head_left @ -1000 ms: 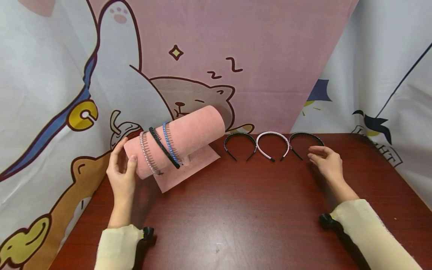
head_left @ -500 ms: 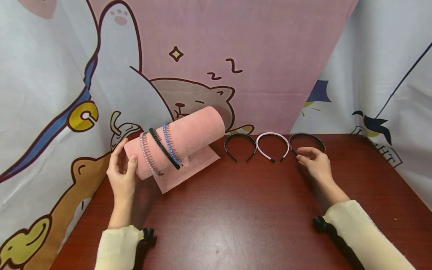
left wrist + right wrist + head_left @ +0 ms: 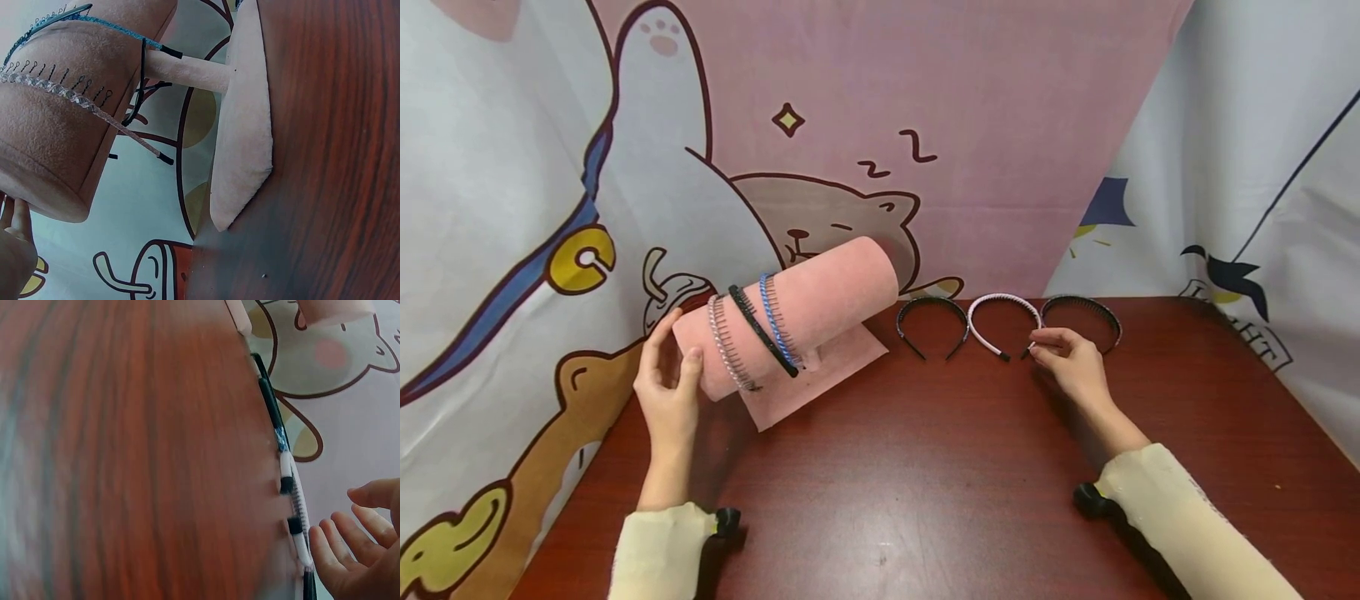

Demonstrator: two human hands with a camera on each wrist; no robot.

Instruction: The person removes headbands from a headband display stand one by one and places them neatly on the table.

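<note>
A pink plush headband stand (image 3: 838,287), a padded cylinder on a post and flat base, stands tilted to my view on the left. My left hand (image 3: 668,400) holds its near left end, thumb in front. Round the cylinder sit a pale pink twisted headband (image 3: 725,346), a black one and a blue headband (image 3: 771,304), all with comb teeth. My right hand (image 3: 1078,367) hovers with relaxed fingers by the right tip of a white headband (image 3: 1004,297). In the right wrist view its fingers (image 3: 340,534) hold nothing.
A dark headband (image 3: 932,299) lies left of the white one, and a black toothed headband (image 3: 1082,298) lies to its right, partly behind my right hand. They lie along the back of the brown wooden table (image 3: 917,475). A cartoon-printed curtain (image 3: 1000,150) hangs behind.
My right hand has moved left, from the black headband at the right to the white one's right tip. The left hand and the stand stay in place.
</note>
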